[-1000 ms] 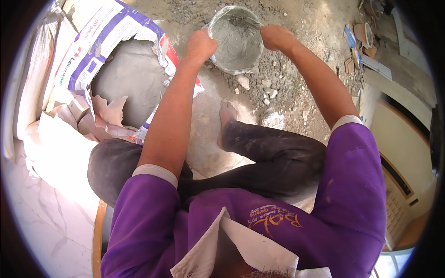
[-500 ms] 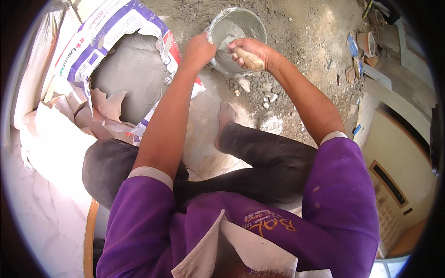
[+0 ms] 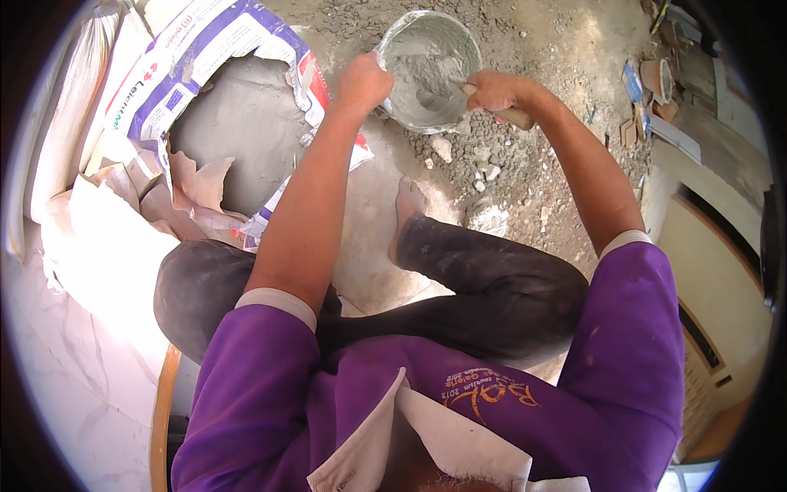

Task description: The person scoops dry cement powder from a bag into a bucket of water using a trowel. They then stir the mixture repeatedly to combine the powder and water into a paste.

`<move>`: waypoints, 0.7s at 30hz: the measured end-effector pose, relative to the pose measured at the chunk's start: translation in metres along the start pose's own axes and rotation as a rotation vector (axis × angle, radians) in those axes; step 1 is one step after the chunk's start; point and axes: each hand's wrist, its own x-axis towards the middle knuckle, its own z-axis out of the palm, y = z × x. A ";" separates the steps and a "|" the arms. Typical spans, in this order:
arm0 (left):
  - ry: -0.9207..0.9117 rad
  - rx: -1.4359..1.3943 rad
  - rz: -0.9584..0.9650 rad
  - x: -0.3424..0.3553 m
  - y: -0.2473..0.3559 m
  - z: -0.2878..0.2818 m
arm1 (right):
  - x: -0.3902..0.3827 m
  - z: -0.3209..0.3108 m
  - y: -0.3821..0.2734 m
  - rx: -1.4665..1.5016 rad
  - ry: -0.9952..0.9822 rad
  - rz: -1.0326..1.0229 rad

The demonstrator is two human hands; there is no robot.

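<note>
A round bucket point(image 3: 473, 49) with wet grey mortar point(image 3: 418, 66) in it stands on the ground ahead of me. My left hand point(image 3: 366, 84) grips the bucket's left rim, fingers closed over the edge. At the bucket's right side my right hand point(image 3: 497, 90) is wrapped round the wooden handle of a trowel point(image 3: 518, 118). The tool's metal end reaches over the rim into the mortar, and most of its blade is hidden there. Left of the bucket lies a torn-open bag point(image 3: 270, 33) of grey powder point(image 3: 238, 123), close to my left forearm.
Gravel and pale stones point(image 3: 441, 148) lie right of the bucket. My bare foot point(image 3: 410, 199) rests just below it. Farther right are a clay pot point(image 3: 656, 79) and scattered scraps. Torn paper point(image 3: 98, 221) and pale marbled slabs point(image 3: 90, 369) are at the left.
My right hand has moved from over the bucket's middle to its right rim, turning the trowel. The mortar's surface now looks rougher and heaped. My left hand keeps its grip.
</note>
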 end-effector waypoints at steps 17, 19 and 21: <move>-0.029 0.003 0.028 0.011 0.022 0.005 | 0.019 -0.001 -0.067 -0.602 0.299 -0.042; -0.022 -0.016 0.005 0.007 0.020 0.005 | 0.001 0.023 -0.072 -0.636 0.277 -0.082; -0.005 -0.047 -0.020 0.004 0.018 -0.003 | -0.009 0.023 -0.067 -0.699 0.271 -0.137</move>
